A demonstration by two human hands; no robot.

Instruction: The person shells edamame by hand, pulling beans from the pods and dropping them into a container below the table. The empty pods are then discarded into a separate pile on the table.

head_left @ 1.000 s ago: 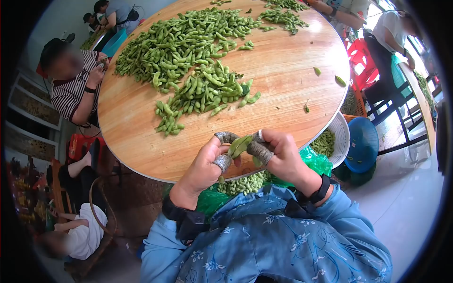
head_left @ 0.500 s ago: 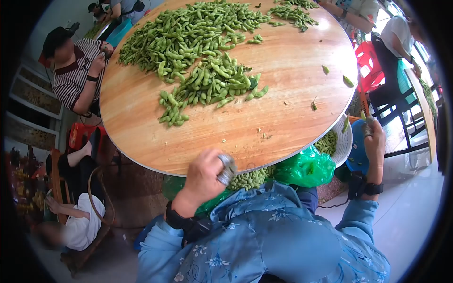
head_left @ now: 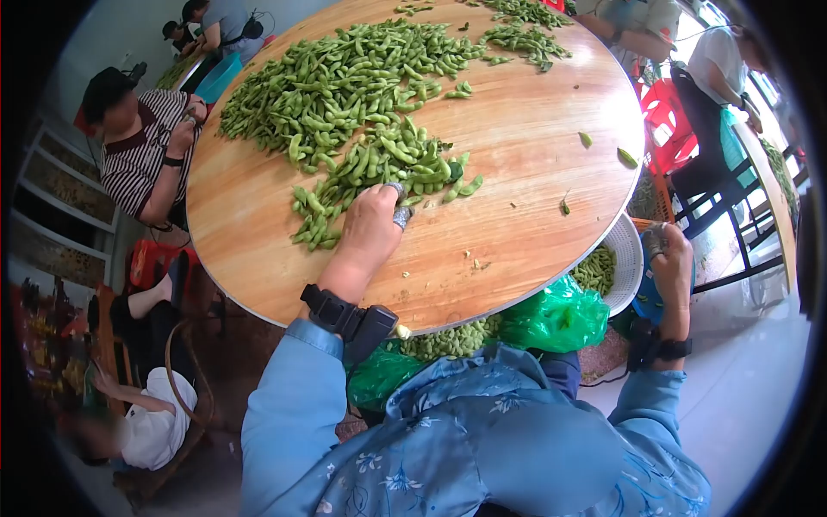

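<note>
My left hand reaches over the round wooden table, its fingertips at the near side of a small heap of edamame pods. Silvery wrapping covers the thumb and a fingertip, which close around a green pod at the heap's edge. Off the table's right side, my right hand is raised over a blue basin with its fingers curled together and silvery wrapping on them. Whatever lies between those fingers is hidden. Beside it is a white perforated basket holding pods.
A larger edamame pile spreads across the far table. At the near edge, a green plastic bag sits beside shelled beans. A person in a striped shirt sits left; another person is at right near a red chair.
My left hand has moved forward from the table's near edge to the small pod heap. My right hand has dropped slightly; the pod seen at its fingertips no longer shows.
</note>
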